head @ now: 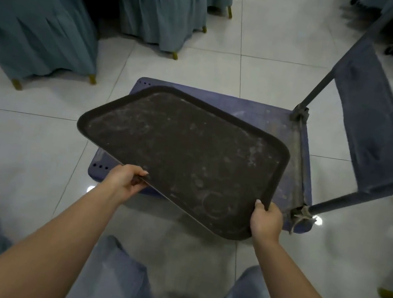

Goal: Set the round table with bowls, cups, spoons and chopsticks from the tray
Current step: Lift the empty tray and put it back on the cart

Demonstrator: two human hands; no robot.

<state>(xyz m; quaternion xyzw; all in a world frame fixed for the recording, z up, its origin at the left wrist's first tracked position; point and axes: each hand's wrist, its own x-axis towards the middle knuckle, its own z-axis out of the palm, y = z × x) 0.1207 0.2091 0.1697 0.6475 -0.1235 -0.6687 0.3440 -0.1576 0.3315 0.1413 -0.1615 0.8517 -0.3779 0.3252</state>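
A dark brown rectangular tray [179,151], bare and dusty with ring marks, hangs tilted above a low blue cart. My left hand [125,182] grips its near long edge, thumb on top. My right hand [266,220] grips the near right corner, thumb over the rim. No bowls, cups, spoons or chopsticks show, and the round table is out of view.
The blue platform cart [281,121] stands on the white tiled floor under the tray, its folding handle frame [373,122] rising at the right. Chairs in teal covers [36,23] crowd the upper left; more stand at the far right and lower left.
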